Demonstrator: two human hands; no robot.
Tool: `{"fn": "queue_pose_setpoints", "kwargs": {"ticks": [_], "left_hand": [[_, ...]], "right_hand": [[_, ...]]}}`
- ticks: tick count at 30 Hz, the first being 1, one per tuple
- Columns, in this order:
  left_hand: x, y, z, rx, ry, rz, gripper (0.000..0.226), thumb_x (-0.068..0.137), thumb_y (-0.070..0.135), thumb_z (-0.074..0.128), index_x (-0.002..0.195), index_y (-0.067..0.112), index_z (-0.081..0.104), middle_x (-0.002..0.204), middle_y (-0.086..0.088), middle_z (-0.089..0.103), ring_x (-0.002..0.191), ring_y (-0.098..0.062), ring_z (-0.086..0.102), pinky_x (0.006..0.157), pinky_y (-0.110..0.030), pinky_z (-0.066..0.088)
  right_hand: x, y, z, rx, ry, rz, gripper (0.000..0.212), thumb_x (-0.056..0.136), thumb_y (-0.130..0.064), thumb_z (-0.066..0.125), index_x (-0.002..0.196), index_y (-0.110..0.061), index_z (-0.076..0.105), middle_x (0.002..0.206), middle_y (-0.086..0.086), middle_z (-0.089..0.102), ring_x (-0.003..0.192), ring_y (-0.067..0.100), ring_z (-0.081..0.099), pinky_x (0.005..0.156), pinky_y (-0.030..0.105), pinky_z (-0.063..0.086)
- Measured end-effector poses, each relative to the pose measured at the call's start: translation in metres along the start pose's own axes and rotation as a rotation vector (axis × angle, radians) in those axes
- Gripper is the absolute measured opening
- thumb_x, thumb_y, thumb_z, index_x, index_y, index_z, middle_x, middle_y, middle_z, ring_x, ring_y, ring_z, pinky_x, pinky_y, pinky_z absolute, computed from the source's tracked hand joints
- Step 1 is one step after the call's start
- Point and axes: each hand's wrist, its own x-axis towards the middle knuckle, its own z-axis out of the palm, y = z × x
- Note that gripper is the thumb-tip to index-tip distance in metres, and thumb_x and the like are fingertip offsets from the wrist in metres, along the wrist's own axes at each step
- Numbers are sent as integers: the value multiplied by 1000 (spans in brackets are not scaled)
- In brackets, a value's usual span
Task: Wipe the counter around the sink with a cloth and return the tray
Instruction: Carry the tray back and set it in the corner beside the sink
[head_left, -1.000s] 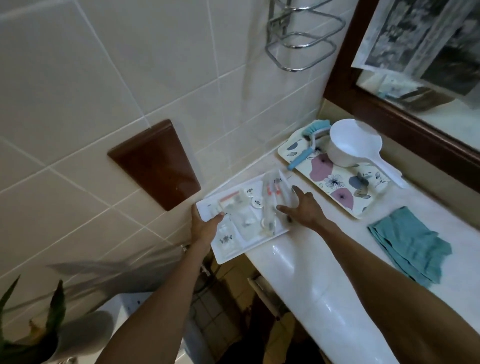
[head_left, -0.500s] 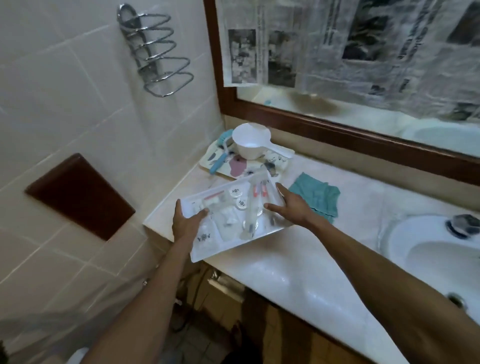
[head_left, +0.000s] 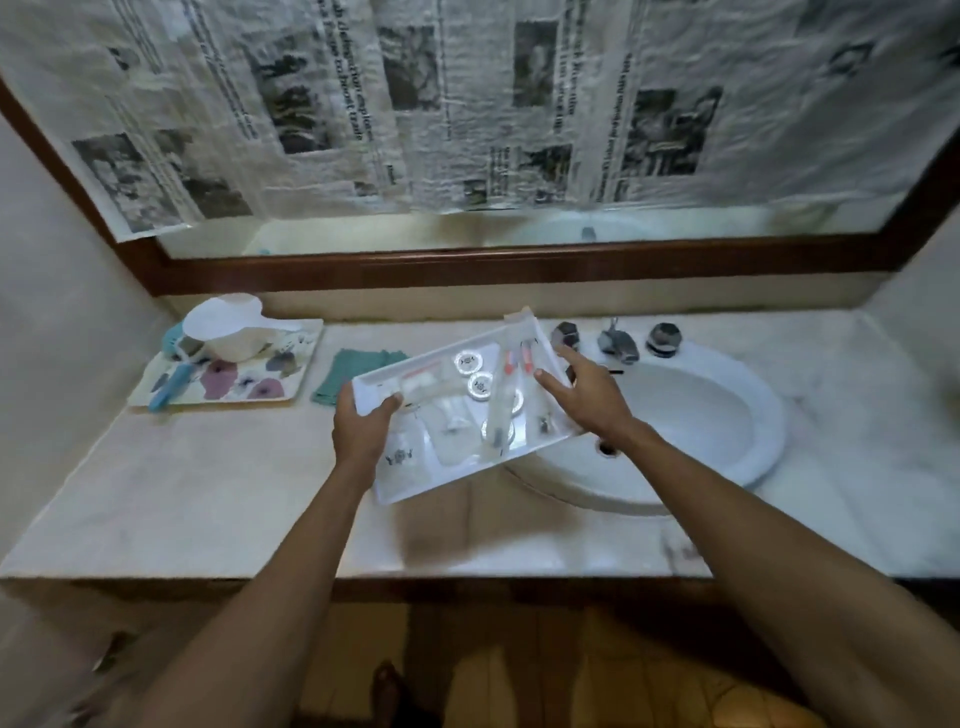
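Since the tray (head_left: 410, 480) carries loose items (head_left: 480, 384), left hand (head_left: 358, 436) pinches its rim; right hand (head_left: 592, 400), fingers (head_left: 570, 357) straight, steadies it.

Light: dim and soft, strongest mid-frame on my white tray (head_left: 415, 480) and the sink (head_left: 769, 415).
Shadow: a dark smudge on the tabletop (head_left: 208, 493) just below the tray.
Blur: slight motion smear everywhere; newspaper (head_left: 467, 104) print mostly unreadable.
Edges: wide-angle bend, corners fall dark.
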Motion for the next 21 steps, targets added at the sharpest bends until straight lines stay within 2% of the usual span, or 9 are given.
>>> {"fn": "queue_pose_setpoints", "kwargs": {"ticks": [2, 5, 6, 9, 12, 14, 16, 18, 21], "left_hand": [[-25, 8, 40, 23, -38, 29, 75, 71, 47, 80, 138, 28, 52, 133, -1, 63, 119, -28, 62, 99, -44, 52], [-57, 19, 100, 66, -104, 26, 78, 88, 34, 74, 155, 23, 35, 152, -4, 48, 134, -29, 51, 105, -39, 44], [-66, 23, 117, 79, -122, 22, 80, 90, 33, 73, 157, 22, 31, 155, -4, 45, 137, -29, 49, 107, -39, 41], [-83, 34, 165, 117, -185, 32, 74, 91, 32, 70, 155, 19, 35, 151, -6, 50, 131, -30, 53, 102, -37, 44], [-89, 45, 209, 148, -262, 40, 73, 87, 40, 69, 151, 21, 40, 148, -5, 53, 130, -30, 55, 108, -45, 45], [-89, 52, 238, 169, -323, 39, 74, 82, 45, 67, 149, 23, 42, 146, -3, 55, 129, -30, 55, 109, -49, 45], [-85, 56, 270, 169, -371, 49, 67, 86, 40, 66, 147, 21, 44, 139, -4, 59, 121, -28, 59, 105, -46, 48], [-83, 62, 300, 151, -410, 41, 59, 87, 35, 66, 141, 18, 49, 130, -3, 63, 112, -26, 61, 98, -42, 50], [-69, 69, 345, 156, -448, 48, 51, 91, 29, 65, 138, 17, 51, 123, 2, 60, 111, -23, 59, 90, -33, 43]], "right_hand": [[-20, 26, -33, 7, 55, 30, 55, 90, -58, 56, 139, -31, 50, 111, -5, 70, 98, 21, 65, 79, 34, 51], [-49, 64, -82, 2, 134, 108, 47, 93, -50, 57, 135, -29, 54, 86, -19, 60, 85, 17, 60, 74, 30, 43], [-56, 76, -95, -3, 159, 137, 48, 93, -49, 57, 136, -27, 53, 84, -19, 58, 84, 17, 59, 75, 30, 42], [-73, 110, -128, -6, 223, 229, 56, 92, -53, 55, 140, -23, 51, 97, 0, 64, 91, 22, 60, 80, 31, 44], [-86, 136, -156, -11, 285, 322, 59, 92, -54, 55, 141, -22, 49, 98, -1, 57, 94, 21, 58, 84, 32, 45], [-91, 152, -173, -21, 323, 373, 59, 92, -56, 55, 141, -23, 48, 109, 4, 63, 107, 25, 60, 90, 34, 46], [-90, 171, -186, -25, 365, 421, 58, 92, -56, 55, 139, -22, 49, 124, 5, 64, 113, 26, 60, 91, 35, 46], [-84, 188, -197, -32, 397, 461, 57, 91, -55, 56, 136, -21, 50, 125, 4, 64, 113, 27, 60, 92, 36, 47], [-67, 211, -214, -41, 437, 526, 57, 91, -55, 56, 135, -20, 50, 128, 5, 63, 116, 28, 59, 96, 40, 47]]}}
